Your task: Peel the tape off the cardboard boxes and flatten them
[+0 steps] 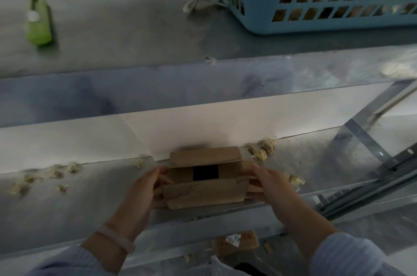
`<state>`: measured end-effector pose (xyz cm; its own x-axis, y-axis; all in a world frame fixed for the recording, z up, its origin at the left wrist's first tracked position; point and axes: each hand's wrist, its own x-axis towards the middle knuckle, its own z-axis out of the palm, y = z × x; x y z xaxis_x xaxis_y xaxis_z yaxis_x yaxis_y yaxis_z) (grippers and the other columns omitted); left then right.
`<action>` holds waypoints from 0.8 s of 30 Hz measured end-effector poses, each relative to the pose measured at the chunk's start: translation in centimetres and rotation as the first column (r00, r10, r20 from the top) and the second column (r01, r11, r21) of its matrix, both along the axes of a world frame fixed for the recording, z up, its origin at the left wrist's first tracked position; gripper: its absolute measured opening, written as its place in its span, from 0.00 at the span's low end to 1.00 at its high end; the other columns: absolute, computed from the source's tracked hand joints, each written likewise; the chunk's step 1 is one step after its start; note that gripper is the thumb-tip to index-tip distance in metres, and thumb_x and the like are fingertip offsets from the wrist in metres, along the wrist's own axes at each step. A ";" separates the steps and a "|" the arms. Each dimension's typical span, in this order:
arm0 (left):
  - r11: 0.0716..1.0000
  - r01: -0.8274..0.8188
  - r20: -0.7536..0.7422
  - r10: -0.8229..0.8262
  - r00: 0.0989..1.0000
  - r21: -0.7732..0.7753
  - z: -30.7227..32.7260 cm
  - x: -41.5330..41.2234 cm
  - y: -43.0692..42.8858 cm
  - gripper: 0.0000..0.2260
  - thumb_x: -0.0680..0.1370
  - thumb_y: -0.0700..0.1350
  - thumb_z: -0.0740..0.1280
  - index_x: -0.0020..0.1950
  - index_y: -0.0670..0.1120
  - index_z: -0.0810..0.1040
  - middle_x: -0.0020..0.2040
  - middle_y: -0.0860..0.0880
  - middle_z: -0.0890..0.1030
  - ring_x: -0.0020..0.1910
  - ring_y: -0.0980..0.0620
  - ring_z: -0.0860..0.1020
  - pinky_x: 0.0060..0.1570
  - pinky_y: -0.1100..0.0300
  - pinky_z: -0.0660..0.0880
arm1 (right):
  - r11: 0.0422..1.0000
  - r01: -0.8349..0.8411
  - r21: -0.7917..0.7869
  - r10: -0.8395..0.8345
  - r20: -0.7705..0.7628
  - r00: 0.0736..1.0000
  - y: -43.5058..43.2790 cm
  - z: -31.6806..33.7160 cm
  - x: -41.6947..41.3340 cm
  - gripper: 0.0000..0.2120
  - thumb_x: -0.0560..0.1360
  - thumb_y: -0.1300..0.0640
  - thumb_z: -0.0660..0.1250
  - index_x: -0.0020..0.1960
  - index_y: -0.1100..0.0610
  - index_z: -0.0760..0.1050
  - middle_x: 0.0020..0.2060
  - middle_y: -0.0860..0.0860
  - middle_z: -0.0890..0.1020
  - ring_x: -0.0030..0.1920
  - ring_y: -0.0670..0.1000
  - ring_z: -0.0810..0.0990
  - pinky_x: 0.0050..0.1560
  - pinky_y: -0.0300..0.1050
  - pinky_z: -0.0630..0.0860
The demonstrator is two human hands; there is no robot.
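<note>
The left hand [144, 185] grips the 9 o'clock end of a small cardboard box [204, 194], fingers curled round its side flap. The box sits on a metal shelf [67, 196] at 12 o'clock from the person. Its top flaps are open and its long axis runs left to right between the hands. The right hand [273, 183] holds the 3 o'clock end, fingers over that flap. The hands are well apart and equally near the box, so pushing the ends sideways would likely collapse it.
</note>
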<state>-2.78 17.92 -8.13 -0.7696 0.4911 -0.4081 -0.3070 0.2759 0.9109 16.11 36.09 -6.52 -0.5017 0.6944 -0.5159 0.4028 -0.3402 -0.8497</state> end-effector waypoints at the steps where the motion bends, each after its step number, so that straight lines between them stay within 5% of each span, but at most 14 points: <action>1: 0.999 0.035 -0.025 -0.035 0.999 -0.022 0.5 0.1 0.0 0.13 0.82 0.46 0.59 0.46 0.41 0.79 0.43 0.43 0.81 0.47 0.44 0.78 0.48 0.48 0.76 | 1.000 -0.013 0.007 0.013 0.003 1.000 0.0 0.2 -0.2 0.13 0.82 0.51 0.60 0.48 0.52 0.83 0.45 0.51 0.86 0.46 0.55 0.85 0.50 0.59 0.82; 3: 0.986 0.143 -0.119 -0.152 0.981 -0.085 0.9 0.1 -0.1 0.06 0.80 0.42 0.64 0.51 0.43 0.79 0.42 0.45 0.80 0.43 0.49 0.77 0.40 0.60 0.73 | 0.992 -0.096 0.081 0.090 0.075 0.993 0.1 0.2 -0.5 0.13 0.81 0.50 0.61 0.47 0.49 0.84 0.47 0.51 0.85 0.48 0.54 0.83 0.52 0.57 0.82; 5: 0.952 0.255 -0.186 -0.285 0.940 -0.168 0.7 -0.4 -0.1 0.06 0.76 0.39 0.70 0.51 0.46 0.81 0.53 0.46 0.77 0.50 0.52 0.77 0.42 0.70 0.71 | 0.933 -0.284 0.221 0.231 0.238 0.943 0.4 0.0 -0.8 0.11 0.80 0.49 0.64 0.48 0.51 0.84 0.48 0.53 0.84 0.49 0.53 0.82 0.55 0.51 0.80; 7: 0.875 0.375 -0.265 -0.457 0.849 -0.307 0.1 -1.2 -0.1 0.17 0.70 0.39 0.75 0.59 0.44 0.80 0.62 0.47 0.69 0.62 0.51 0.72 0.48 0.81 0.66 | 0.830 -0.470 0.301 0.362 0.350 0.864 0.8 -0.1 -1.3 0.11 0.74 0.47 0.70 0.55 0.49 0.83 0.52 0.51 0.83 0.51 0.51 0.81 0.57 0.48 0.78; 8: 0.820 0.423 -0.304 -0.546 0.781 -0.386 0.0 -1.6 -0.1 0.27 0.68 0.42 0.78 0.65 0.43 0.76 0.64 0.46 0.65 0.67 0.49 0.68 0.51 0.83 0.61 | 0.775 -0.548 0.315 0.416 0.398 0.818 1.2 -0.4 -1.6 0.21 0.69 0.43 0.73 0.60 0.46 0.79 0.56 0.50 0.81 0.54 0.50 0.80 0.59 0.48 0.77; 11: 0.673 0.486 -0.285 -0.705 0.649 -0.558 0.2 -2.0 1.1 0.53 0.56 0.63 0.74 0.77 0.49 0.59 0.70 0.45 0.57 0.72 0.50 0.59 0.62 0.75 0.55 | 0.666 -0.697 0.267 0.500 0.533 0.682 1.8 -0.7 -2.9 0.52 0.53 0.28 0.72 0.73 0.41 0.62 0.63 0.52 0.72 0.62 0.54 0.74 0.63 0.53 0.75; 15: 0.659 0.305 -0.354 -0.671 0.651 -0.688 0.1 -0.9 3.6 0.57 0.60 0.68 0.75 0.78 0.55 0.45 0.71 0.45 0.57 0.71 0.43 0.62 0.70 0.53 0.64 | 0.662 -0.695 0.279 0.406 0.646 0.646 0.3 0.1 -5.0 0.59 0.59 0.30 0.73 0.77 0.42 0.42 0.67 0.55 0.63 0.68 0.61 0.68 0.66 0.55 0.70; 20: 0.730 0.240 -0.470 -0.619 0.629 -0.640 -0.4 -0.5 3.4 0.48 0.64 0.56 0.74 0.76 0.54 0.51 0.66 0.45 0.64 0.65 0.42 0.69 0.65 0.48 0.69 | 0.682 -0.637 0.359 0.315 0.642 0.699 -1.0 -0.4 -5.3 0.53 0.64 0.39 0.72 0.77 0.46 0.41 0.68 0.57 0.63 0.67 0.60 0.69 0.64 0.55 0.71; 24: 0.928 0.318 -0.386 -0.371 0.845 -0.194 1.2 -0.5 1.5 0.31 0.75 0.36 0.64 0.71 0.60 0.59 0.54 0.52 0.76 0.51 0.51 0.78 0.46 0.58 0.79 | 0.773 -0.527 0.353 0.361 0.438 0.823 -0.4 0.4 -3.6 0.44 0.70 0.48 0.68 0.77 0.43 0.44 0.66 0.53 0.66 0.64 0.58 0.72 0.59 0.53 0.75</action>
<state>-3.30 19.46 -6.96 -0.6694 0.7241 -0.1663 0.2203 0.4073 0.8863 12.50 35.69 -6.17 -0.6703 0.6245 -0.4008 0.6900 0.3259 -0.6463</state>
